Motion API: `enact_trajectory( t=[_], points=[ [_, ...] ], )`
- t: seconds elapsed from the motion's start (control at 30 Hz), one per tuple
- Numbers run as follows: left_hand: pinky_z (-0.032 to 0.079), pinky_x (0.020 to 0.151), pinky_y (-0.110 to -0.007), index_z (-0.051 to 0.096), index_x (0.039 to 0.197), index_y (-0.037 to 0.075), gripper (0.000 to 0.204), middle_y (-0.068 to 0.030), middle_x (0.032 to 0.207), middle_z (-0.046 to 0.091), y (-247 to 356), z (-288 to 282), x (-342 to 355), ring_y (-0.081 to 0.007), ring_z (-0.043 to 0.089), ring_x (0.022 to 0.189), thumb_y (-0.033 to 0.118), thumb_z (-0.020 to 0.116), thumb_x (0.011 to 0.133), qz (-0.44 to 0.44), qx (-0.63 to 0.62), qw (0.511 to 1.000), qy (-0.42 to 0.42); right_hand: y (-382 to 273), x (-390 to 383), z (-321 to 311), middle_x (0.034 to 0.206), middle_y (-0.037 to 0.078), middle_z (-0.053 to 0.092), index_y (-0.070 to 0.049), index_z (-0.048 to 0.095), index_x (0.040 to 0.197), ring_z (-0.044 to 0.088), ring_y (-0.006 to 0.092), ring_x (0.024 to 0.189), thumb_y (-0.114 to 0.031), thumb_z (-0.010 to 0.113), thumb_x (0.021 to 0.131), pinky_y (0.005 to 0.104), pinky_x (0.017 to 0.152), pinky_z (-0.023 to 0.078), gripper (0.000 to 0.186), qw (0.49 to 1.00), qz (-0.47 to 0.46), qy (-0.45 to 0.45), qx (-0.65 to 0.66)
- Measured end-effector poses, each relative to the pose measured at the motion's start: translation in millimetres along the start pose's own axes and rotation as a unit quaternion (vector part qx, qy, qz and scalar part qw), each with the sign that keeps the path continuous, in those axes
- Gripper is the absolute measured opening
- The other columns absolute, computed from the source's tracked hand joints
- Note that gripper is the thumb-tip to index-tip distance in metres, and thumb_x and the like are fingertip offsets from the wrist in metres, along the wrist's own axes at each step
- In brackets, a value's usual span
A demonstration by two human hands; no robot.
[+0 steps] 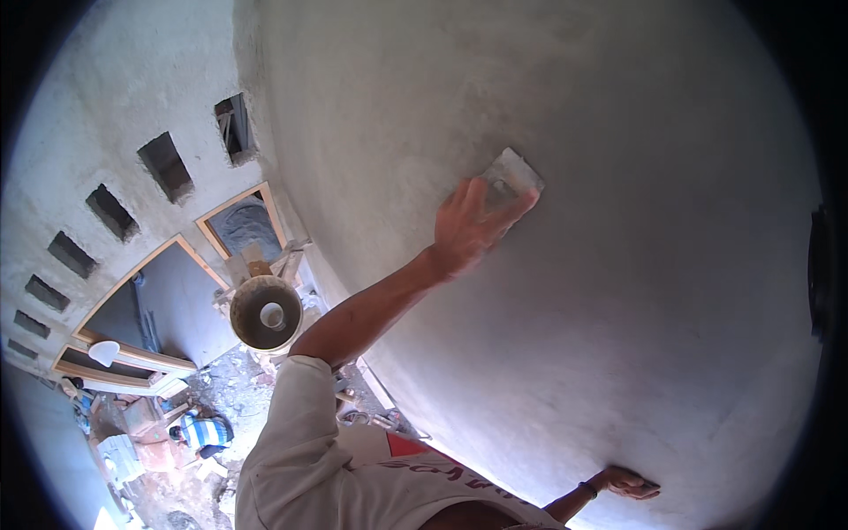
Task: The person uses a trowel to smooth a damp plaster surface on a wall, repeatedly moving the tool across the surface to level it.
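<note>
My left hand reaches up and grips a small, pale-grey rectangular block, pressed to the grey plastered wall. Some motion blur is on the hand, and I cannot tell if the block is a sponge or a plastering float. Low on the right, my right hand, with a dark band at the wrist, rests close to the same wall. Its fingers are curled, and whatever they hold, if anything, is too small and dark to make out.
To the left below hangs or stands a round bucket with a pale thing inside. Wood-framed openings and several square holes break the side wall. A person in a striped shirt crouches far below among rubble and boards.
</note>
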State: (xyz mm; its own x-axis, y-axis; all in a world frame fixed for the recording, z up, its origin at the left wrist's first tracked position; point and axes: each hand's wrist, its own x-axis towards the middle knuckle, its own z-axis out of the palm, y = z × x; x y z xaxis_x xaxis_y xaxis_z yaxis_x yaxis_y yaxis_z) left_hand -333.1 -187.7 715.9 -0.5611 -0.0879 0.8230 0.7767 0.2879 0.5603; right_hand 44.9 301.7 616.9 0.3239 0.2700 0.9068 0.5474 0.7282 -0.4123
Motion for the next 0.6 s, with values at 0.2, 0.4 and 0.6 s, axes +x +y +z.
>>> enact_trajectory(
  t=[0.2,0.4,0.6],
  points=[
    [0.051,0.063,-0.035,0.052,0.139,0.034,0.062,-0.0089,0.091,0.050,12.4,-24.8,60.6,-0.0267,0.056,0.079,0.012,0.065,0.083,0.038,0.229,0.971,0.060,6.6,0.2,1.2,0.146,0.025,0.036,-0.002,0.040,0.142,0.031,0.0389,0.138,-0.065,0.017,0.097,0.0555,0.111,0.030,0.081,1.000,-0.020,0.005,-0.010],
    [0.052,0.066,-0.034,0.055,0.137,0.030,0.058,-0.0096,0.099,0.054,-14.4,12.3,-8.4,-0.0238,0.058,0.081,0.011,0.066,0.083,-0.082,-0.034,0.989,0.116,-4.7,-1.9,5.8,0.146,0.025,0.036,-0.002,0.038,0.143,0.032,0.0393,0.138,-0.064,0.016,0.098,0.0559,0.110,0.031,0.080,1.000,0.004,-0.006,0.003],
    [0.054,0.069,-0.041,0.055,0.135,0.035,0.049,-0.0165,0.101,0.058,27.8,-0.2,45.7,-0.0322,0.061,0.091,0.020,0.062,0.088,0.104,0.301,0.944,0.091,6.4,-3.6,0.9,0.145,0.028,0.037,0.004,0.039,0.140,0.032,0.0402,0.137,-0.049,0.021,0.103,0.0548,0.111,0.030,0.067,0.999,-0.052,0.000,-0.013]
  ],
)
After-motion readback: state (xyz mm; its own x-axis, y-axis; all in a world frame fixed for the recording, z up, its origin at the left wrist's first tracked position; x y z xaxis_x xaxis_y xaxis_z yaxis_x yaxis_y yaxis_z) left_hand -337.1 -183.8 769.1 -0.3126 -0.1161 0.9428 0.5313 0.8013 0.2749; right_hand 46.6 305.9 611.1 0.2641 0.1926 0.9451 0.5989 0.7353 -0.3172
